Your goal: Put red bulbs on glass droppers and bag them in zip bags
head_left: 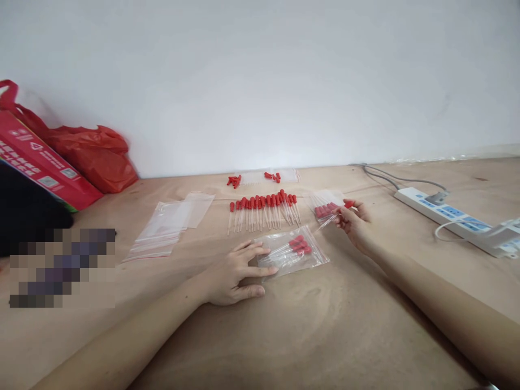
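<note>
My left hand [239, 273] lies open with its fingers spread, the fingertips on the lower left part of a clear zip bag [280, 266]. Inside that bag are several glass droppers with red rubber bulbs [299, 245]. Farther right, my right hand [355, 223] is closed around a single dropper [348, 203], its red bulb at the fingers and its clear tube slanting down to the left. Just behind that hand is a second zip bag [325, 198] with several red-bulbed droppers in it. A row of loose droppers [262, 203] lies behind the first bag, bulbs facing the wall.
Flat zip bags [168, 225] lie overlapped on the left. Loose red bulbs [234, 181] and more bags [288, 174] are near the wall. A white power strip [442, 211] with cords stands at right; a red plastic bag [95, 157] and a red box [44, 162] fill the left back.
</note>
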The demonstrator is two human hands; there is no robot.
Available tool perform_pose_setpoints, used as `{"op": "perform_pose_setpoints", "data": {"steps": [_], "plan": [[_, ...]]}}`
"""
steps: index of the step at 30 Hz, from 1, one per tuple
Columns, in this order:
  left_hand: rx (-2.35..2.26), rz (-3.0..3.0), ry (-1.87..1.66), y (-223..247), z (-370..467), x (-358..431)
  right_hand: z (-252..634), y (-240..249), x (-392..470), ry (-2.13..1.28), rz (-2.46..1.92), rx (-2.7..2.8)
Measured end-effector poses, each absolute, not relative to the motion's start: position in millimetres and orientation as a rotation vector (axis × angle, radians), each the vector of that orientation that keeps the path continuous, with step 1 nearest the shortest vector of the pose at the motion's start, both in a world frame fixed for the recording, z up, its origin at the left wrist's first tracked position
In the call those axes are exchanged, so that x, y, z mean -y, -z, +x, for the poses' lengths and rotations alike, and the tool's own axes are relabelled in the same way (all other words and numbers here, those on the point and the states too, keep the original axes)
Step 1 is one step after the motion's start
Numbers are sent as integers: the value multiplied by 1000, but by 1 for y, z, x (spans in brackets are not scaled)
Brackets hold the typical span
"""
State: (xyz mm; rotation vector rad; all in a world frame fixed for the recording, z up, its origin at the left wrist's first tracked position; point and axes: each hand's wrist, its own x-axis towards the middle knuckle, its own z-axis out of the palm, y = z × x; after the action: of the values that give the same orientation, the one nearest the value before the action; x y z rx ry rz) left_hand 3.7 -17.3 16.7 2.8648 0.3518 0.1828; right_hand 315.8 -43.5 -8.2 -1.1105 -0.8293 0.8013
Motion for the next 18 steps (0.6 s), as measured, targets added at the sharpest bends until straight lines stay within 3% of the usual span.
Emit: {"op": "perform_pose_setpoints", "data": {"steps": [18], "plan": [[-352,2860,-184,-16,4,17,301,12,51,-875,-1102,864]]}}
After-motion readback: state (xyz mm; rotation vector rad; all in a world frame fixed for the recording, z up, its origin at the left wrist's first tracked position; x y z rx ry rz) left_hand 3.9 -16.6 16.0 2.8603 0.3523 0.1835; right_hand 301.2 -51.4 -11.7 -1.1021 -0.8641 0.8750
